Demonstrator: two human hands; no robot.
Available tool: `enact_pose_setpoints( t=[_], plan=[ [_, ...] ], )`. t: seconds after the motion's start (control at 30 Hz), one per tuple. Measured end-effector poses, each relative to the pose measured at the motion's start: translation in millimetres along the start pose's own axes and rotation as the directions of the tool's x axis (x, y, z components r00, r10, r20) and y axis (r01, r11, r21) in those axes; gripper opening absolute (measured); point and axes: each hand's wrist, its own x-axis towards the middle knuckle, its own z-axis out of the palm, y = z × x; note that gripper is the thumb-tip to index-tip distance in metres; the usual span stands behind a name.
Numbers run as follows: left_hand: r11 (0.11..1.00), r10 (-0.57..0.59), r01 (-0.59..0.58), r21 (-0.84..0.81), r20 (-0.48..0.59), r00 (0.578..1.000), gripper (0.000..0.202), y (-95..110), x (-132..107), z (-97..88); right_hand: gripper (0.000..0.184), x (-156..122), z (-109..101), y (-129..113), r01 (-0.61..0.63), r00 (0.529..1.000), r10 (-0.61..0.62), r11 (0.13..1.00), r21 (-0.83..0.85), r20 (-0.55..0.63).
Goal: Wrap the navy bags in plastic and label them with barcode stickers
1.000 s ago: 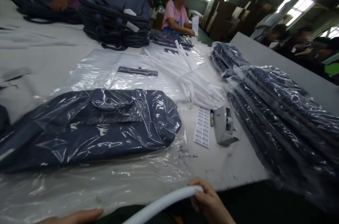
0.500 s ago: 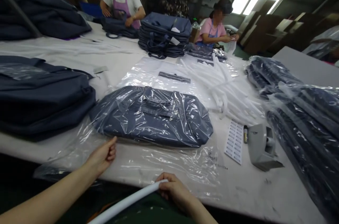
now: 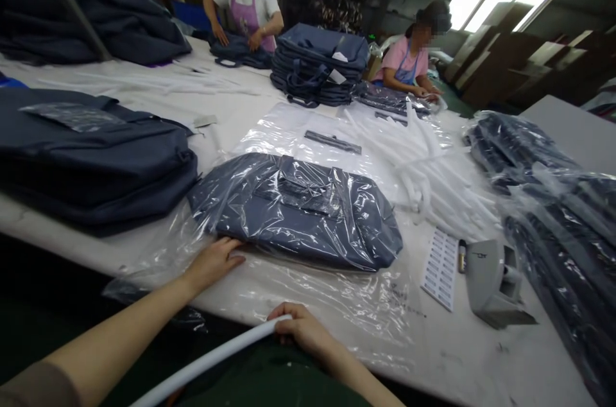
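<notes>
My left hand (image 3: 215,262) lies flat on the clear plastic bag (image 3: 298,294), fingers stretched toward the near edge of the navy bag (image 3: 298,208) wrapped inside it. My right hand (image 3: 301,332) is closed round the end of a long white foam tube (image 3: 206,362), held at the table's near edge over my lap. The wrapped navy bag lies flat in the middle of the white table (image 3: 462,355).
A stack of unwrapped navy bags (image 3: 91,156) sits at the left. Loose white foam tubes (image 3: 428,176) lie behind, a label sheet (image 3: 440,268) and grey tape dispenser (image 3: 495,282) at the right, wrapped bags (image 3: 563,214) far right. Other people work at the far side.
My left hand has moved forward and flattened onto the plastic by the wrapped bag. The view has swung left and up. The right hand still holds the tube.
</notes>
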Motion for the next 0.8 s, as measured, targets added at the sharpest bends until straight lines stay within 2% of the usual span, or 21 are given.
enact_pose_setpoints(
  t=[0.07, 0.3, 0.47, 0.57, 0.67, 0.73, 0.8],
  plan=[
    [1.0, 0.006, -0.006, 0.016, -0.018, 1.0, 0.037, -0.8, 0.7, 0.3, 0.023, 2.2, 1.1, 0.0, -0.005, 1.0, 0.005, 1.0, 0.011, -0.005],
    [0.999, 0.039, -0.034, 0.043, -0.121, 0.992, 0.035, -3.5, 4.8, 6.1, 0.025, 8.6, 2.3, 5.1, -0.012, 0.999, 0.013, 0.998, 0.055, -0.029],
    [0.997, 0.07, -0.065, 0.045, -0.118, 0.991, 0.03, -7.8, 8.3, 9.6, 0.023, 6.8, 2.0, 4.0, 0.0, 0.999, 0.004, 0.996, 0.093, -0.047],
    [0.996, 0.078, -0.073, 0.045, -0.115, 0.99, 0.03, -1.0, 7.1, 6.8, 0.023, 3.6, 1.4, 1.6, 0.002, 0.999, 0.002, 0.996, 0.084, -0.047],
    [0.992, 0.128, -0.128, 0.006, -0.026, 0.991, 0.03, 23.1, 1.4, -10.8, 0.031, 4.0, 4.4, -1.8, 0.008, 1.0, -0.007, 0.998, 0.062, -0.019],
    [0.985, 0.171, -0.169, -0.045, 0.039, 0.984, 0.031, 46.2, -4.3, -34.2, 0.039, 8.9, 7.9, -4.6, 0.007, 1.0, -0.008, 0.998, 0.056, 0.015],
    [0.977, 0.195, -0.194, -0.089, 0.004, 0.981, 0.033, 69.6, -11.7, -64.1, 0.048, 16.3, 9.0, -7.6, 0.022, 1.0, -0.023, 0.996, 0.086, 0.016]
  ],
)
